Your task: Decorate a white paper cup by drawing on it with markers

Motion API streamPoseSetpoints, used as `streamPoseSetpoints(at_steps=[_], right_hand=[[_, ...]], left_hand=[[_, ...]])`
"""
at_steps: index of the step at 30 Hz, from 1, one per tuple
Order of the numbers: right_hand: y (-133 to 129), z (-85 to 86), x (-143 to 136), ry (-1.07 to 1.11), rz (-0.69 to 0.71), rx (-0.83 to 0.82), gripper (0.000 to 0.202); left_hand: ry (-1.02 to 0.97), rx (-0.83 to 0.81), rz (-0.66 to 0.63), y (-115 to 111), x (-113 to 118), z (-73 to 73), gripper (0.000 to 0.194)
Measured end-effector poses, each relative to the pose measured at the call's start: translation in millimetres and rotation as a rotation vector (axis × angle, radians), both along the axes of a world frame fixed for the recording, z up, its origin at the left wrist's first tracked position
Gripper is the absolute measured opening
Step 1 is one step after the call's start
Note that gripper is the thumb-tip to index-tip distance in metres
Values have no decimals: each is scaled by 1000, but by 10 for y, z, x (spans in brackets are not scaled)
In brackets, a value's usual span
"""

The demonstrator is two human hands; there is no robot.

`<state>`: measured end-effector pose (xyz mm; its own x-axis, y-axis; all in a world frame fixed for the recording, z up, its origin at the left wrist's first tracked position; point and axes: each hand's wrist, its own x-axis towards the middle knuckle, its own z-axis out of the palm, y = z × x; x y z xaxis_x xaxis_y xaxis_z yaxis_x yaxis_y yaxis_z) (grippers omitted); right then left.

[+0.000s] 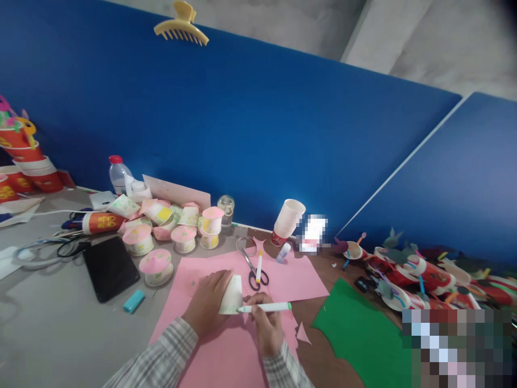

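Note:
My left hand [210, 302] is closed around a white paper cup [233, 295] lying on its side, with faint green marks on its wall. In my right hand [267, 328] is a white marker with a green end [274, 307]; its tip meets the cup near the lower edge. Both hands rest over large pink paper sheets [222, 358]. Just beyond them lie dark-handled scissors [257, 277] and a white marker with yellow ends [259, 267]. A small white-capped glue bottle or stick [284, 253] stands at the sheet's far side.
Several decorated paper cups with pink tops [156, 263] sit at left, near a black tablet [111, 268] and a teal marker cap or eraser [133, 301]. Stacked cups [288, 221] lean behind. Green sheet [363, 334] and red cup crafts [428, 272] lie right. A blue partition [242, 118] bounds the back.

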<state>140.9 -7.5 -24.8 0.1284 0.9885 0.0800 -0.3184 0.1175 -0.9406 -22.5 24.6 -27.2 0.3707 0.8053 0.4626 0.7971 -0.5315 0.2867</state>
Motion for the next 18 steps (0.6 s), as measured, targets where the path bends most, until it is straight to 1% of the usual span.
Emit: streamPoseSetpoints(at_steps=[5,9,14,18], right_hand=[[-3,-9,16,-21,7,12,10],[-5,-18,25,-38,13,24,10],[-5,-1,16,-69,13,40,10],[-5,17,5,-71,9,45,10]], left_hand=[[-44,-48,-6,1,4,3,74],[-36,-68,-14,2,11,20,74],[2,-31,5,0,11,29,75],[4,1,-6,7,-3,11,74]])
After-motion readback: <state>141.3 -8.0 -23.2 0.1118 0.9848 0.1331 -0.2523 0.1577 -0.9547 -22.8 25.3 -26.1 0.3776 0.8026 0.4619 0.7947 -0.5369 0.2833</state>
